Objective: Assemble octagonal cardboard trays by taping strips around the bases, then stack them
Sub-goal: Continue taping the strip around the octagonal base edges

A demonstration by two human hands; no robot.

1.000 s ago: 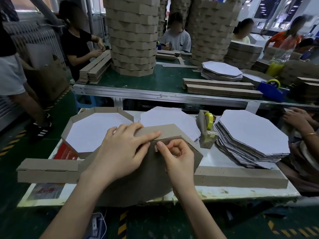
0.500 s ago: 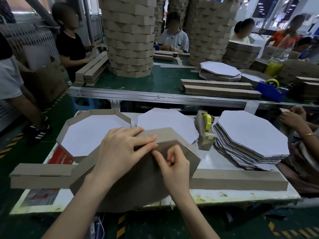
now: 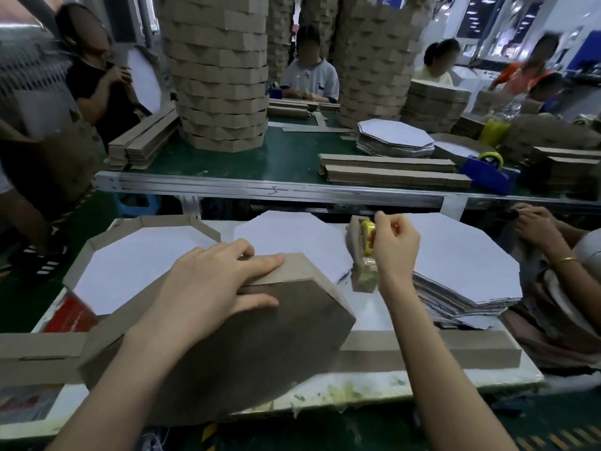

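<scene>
Steadies the tipped-up tray (image 3: 260, 336) on the surface (image 3: 370, 309) left of the tape dispenser (image 3: 361, 275) with a flat left hand (image 3: 208, 288), pinching tape (image 3: 367, 234) there with a curled right hand (image 3: 395, 245), finished tray (image 3: 110, 232) farther left showing a white base inside.

white table (image 3: 471, 380) with octagon stack (image 3: 455, 255), cardboard strips (image 3: 422, 351)

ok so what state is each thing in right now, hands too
left hand, flat, fingers straight, pressing the tilted tray's rim
right hand, fingers curled at the tape roll, seemingly pinching its end
tilted tray, propped on edge, brown underside facing the camera
finished tray, lying flat, white inside up
tape dispenser, upright
stack of bases, flat, white side up
long strip, lying flat, not yet wrapped
</scene>
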